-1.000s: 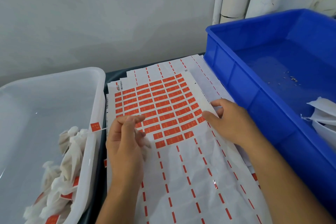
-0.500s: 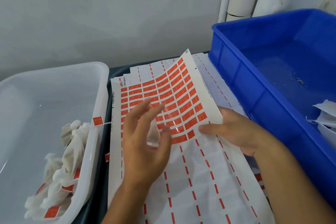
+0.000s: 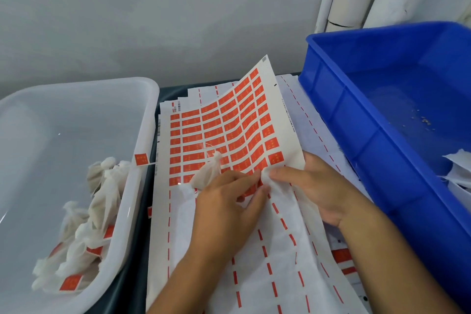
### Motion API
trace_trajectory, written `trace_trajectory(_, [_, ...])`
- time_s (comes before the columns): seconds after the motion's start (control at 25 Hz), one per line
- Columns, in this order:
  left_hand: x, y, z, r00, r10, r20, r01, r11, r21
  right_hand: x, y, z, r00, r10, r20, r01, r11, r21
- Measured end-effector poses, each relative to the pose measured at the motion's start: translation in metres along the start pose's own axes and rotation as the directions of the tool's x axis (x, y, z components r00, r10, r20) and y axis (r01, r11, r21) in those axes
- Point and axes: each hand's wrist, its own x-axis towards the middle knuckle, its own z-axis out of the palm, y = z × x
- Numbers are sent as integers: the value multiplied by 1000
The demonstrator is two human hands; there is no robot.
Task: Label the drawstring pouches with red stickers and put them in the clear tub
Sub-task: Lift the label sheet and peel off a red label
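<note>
A white drawstring pouch [image 3: 207, 173] lies at frame centre on the sticker sheet [image 3: 224, 125], its long axis slanting, tied neck toward the upper right. The left hand [image 3: 226, 214] holds its lower end, fingers curled. The right hand [image 3: 316, 186] pinches the sheet's lower right edge, which now curls up higher than half a second ago. At left, the clear tub [image 3: 142, 120] holds labelled pouches [image 3: 94, 224]; at right, the blue bin [image 3: 382, 120] holds white scraps [image 3: 458, 168].
</note>
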Motion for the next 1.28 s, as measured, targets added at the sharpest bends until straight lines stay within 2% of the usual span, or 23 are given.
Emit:
trace_trajectory(0.24, [-1,4,1,999,28,-33,-27,999,23,0,-1,9,999,-8,-44,7,999,-40])
trace_trajectory(0.52, [0,1,-1,997,-27,-72,32,997,70,-1,1,7,991,-24,-129,9,993,-119])
trace_trajectory(0.68, [-2,7,0,999,-47,-2,47,995,85,-2,1,3,985,-41,-166,4,976,-219])
trace_trajectory(0.84, [-3,8,5,997,-83,-10,83,991,101,-3,1,5,983,-61,-171,5,952,-307])
trace_trajectory(1.04, [2,9,4,970,-235,70,238,970,-54,-5,-3,4,991,-46,-128,-3,932,-364])
trace_trajectory(1.28, [5,6,6,967,-246,61,252,960,-124,-6,-6,4,993,-47,-111,3,931,-364])
